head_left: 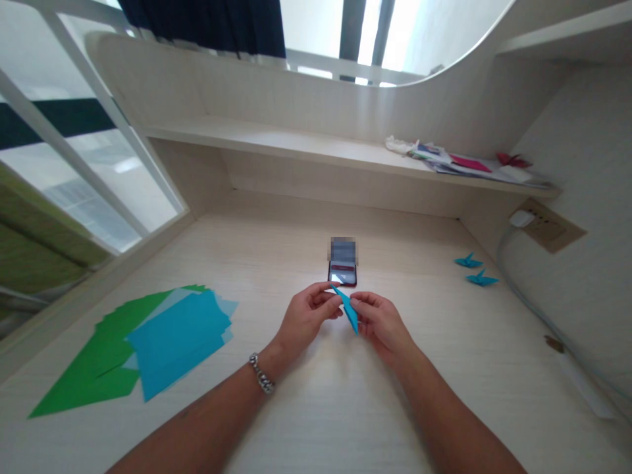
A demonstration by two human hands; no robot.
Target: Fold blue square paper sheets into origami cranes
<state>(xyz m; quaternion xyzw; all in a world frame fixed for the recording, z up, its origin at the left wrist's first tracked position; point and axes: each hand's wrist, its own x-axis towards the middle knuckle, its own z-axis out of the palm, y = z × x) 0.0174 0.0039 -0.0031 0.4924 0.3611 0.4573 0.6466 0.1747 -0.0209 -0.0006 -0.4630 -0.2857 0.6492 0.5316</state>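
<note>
A small piece of folded blue paper point(350, 312), narrow and pointed at its ends, is held above the desk between both hands. My left hand point(312, 308) pinches its left side with thumb and fingers; a chain bracelet point(261, 374) circles that wrist. On the other side, my right hand point(380, 322) grips the paper's right edge, its lower fingers partly hidden behind. Just beyond the hands a phone point(342, 271) lies on the desk, its screen lit and partly blurred.
Blue paper sheets point(180, 342) overlap green sheets point(93, 355) on the left. Two folded blue paper cranes, one nearer point(481, 278) and one farther point(468, 261), sit at right. A cable point(523, 296) runs from the wall socket point(553, 227). Papers point(469, 163) lie on the shelf point(306, 153).
</note>
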